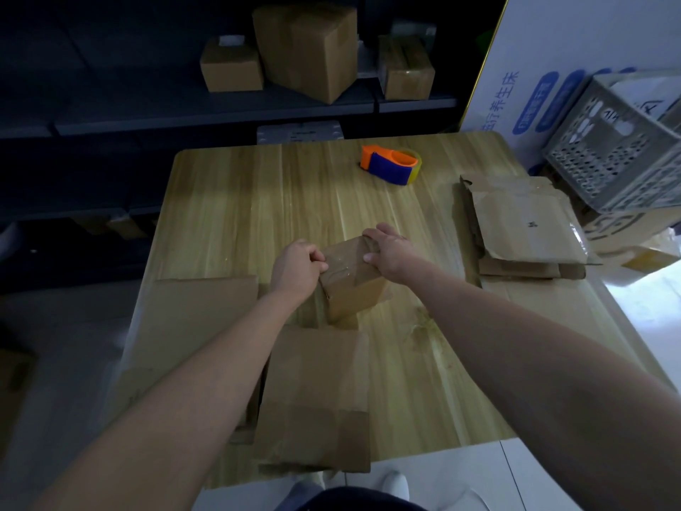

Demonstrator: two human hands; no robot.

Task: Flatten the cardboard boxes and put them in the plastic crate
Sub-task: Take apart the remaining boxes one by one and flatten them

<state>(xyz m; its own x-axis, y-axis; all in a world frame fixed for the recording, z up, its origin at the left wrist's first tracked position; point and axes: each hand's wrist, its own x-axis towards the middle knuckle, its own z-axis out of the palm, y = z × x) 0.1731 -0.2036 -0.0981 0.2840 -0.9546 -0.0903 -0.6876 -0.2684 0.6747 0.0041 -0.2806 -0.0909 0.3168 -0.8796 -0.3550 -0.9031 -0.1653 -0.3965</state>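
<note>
Both hands grip a small taped brown cardboard box (350, 280) mid-table: the left hand (298, 265) pinches its left edge, the right hand (387, 252) curls over, seemingly, its far corner. Flattened brown cardboard pieces (527, 223) lie near the grey perforated plastic crate (608, 149).

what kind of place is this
Probably a storeroom or packing room: dark shelves holding sealed cardboard boxes, a tape dispenser on the wooden table, and a grey plastic crate beside flattened cardboard.

A small brown box (352, 278), taped shut, stands in the middle of the table. Flat boxes (527, 223) lie stacked on the right, near the grey crate (619, 149), which looks tilted.
</note>
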